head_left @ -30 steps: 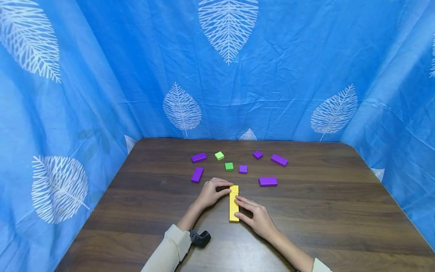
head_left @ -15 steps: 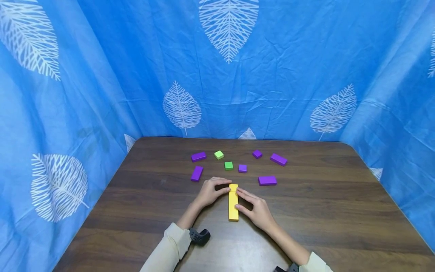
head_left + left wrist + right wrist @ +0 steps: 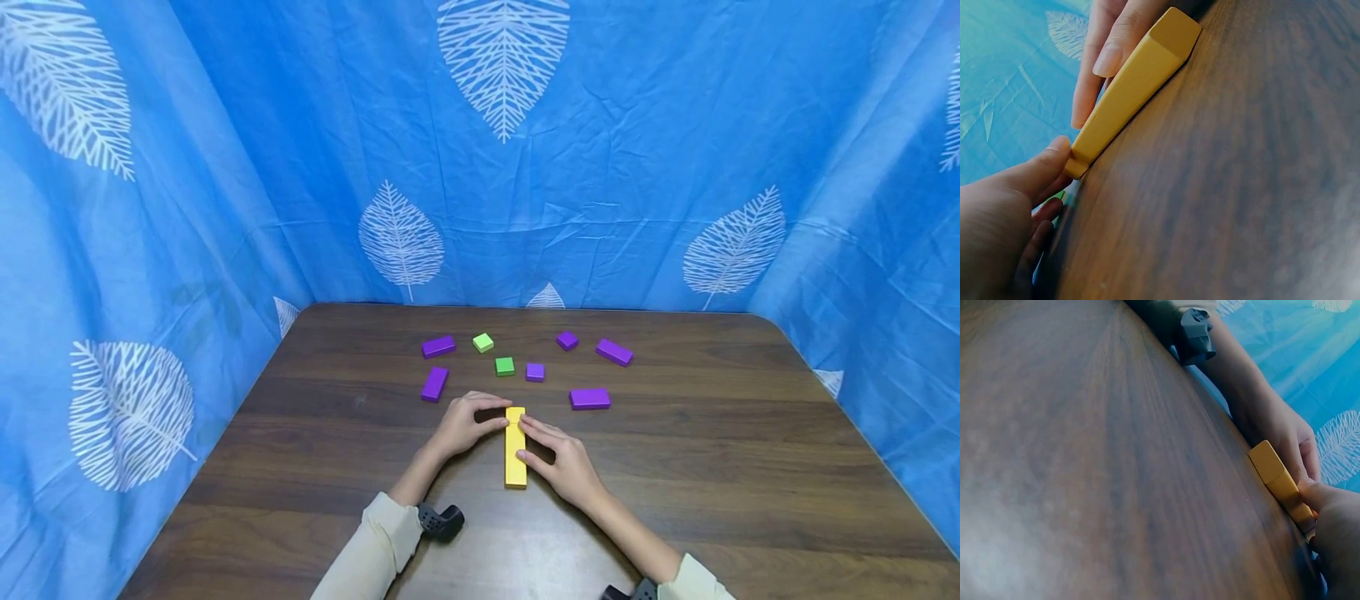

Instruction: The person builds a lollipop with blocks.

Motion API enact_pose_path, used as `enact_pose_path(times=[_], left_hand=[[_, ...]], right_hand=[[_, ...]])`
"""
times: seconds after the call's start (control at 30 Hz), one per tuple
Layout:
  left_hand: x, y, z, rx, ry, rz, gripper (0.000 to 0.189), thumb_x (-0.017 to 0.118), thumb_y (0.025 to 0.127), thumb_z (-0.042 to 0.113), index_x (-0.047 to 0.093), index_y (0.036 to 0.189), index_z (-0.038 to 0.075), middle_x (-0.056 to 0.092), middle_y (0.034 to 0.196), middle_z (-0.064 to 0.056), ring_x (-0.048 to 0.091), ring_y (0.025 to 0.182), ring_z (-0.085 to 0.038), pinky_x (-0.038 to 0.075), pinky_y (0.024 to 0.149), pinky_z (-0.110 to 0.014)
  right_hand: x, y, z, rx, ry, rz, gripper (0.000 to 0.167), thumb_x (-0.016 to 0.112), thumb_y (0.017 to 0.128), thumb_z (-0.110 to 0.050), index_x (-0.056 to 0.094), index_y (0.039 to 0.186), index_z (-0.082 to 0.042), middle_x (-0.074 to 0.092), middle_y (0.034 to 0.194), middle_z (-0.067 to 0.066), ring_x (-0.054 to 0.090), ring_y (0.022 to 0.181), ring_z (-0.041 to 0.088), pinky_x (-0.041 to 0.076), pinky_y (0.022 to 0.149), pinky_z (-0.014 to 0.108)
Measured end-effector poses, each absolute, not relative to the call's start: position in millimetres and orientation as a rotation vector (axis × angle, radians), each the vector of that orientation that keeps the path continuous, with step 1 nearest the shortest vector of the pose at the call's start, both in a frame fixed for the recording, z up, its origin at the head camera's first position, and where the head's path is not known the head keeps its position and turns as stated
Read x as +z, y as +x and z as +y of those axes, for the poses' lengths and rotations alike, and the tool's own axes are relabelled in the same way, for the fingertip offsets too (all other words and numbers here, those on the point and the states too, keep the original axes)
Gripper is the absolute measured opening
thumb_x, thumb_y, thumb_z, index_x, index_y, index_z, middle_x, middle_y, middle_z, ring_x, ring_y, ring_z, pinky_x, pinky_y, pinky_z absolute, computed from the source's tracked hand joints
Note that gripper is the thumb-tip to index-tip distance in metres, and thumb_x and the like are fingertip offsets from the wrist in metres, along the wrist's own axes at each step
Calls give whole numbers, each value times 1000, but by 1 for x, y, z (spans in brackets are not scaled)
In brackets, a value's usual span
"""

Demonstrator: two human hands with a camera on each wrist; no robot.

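Note:
A long yellow block (image 3: 515, 467) lies on the table pointing away from me, with a short yellow block (image 3: 515, 414) lined up against its far end. At the short block's left and far side is my left hand (image 3: 461, 427), its thumb and index finger pinching it. My right hand (image 3: 568, 471) rests its fingertips along the right edge, the fingers at the seam between the blocks and the thumb on the long one. The left wrist view shows the long block (image 3: 1129, 94) flat on the wood, with the right thumb over its upper edge.
Beyond the hands lie scattered purple blocks, among them a long one (image 3: 590, 399) on the right, another (image 3: 434, 384) on the left and a small one (image 3: 535, 372). A green block (image 3: 505, 367) and a light green block (image 3: 483, 342) sit between them. A blue leaf-print curtain (image 3: 585, 167) surrounds the table.
My right hand has slid forward along the yellow blocks, its fingers now reaching the seam. The left hand and the scattered blocks have stayed in place.

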State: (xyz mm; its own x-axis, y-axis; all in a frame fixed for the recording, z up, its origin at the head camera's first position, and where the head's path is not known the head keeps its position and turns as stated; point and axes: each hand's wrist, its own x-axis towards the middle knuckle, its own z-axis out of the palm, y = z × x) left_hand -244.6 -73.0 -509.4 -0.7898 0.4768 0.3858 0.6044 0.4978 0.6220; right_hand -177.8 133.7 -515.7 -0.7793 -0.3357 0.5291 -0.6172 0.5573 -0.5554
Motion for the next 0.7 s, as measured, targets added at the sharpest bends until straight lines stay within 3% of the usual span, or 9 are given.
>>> enact_pose_path(times=[0.33,0.53,0.7], left_hand=[[-504,-249,-84,-1286,-608,-2301,27,72,81,22,71,105,8,68,103,-4,62,98,-18,48,87,-34],[-504,-256,-115,-1136,-397,-2101,28,75,77,10,69,102,-1,67,101,-14,64,95,-27,49,86,-38],[-507,-250,-134,-1028,-287,-2162,34,78,74,12,68,102,-5,66,100,-19,63,93,-33,50,84,-42]], right_hand=[[-517,-176,136,1099,753,-2465,42,70,82,-25,63,118,-5,58,125,4,54,113,24,43,94,40],[-516,-175,135,1127,741,-2460,41,70,82,-26,64,118,-6,58,125,3,54,114,22,43,95,40],[-516,-175,136,1107,745,-2460,42,70,82,-26,64,118,-6,58,125,4,54,113,23,43,95,40]])
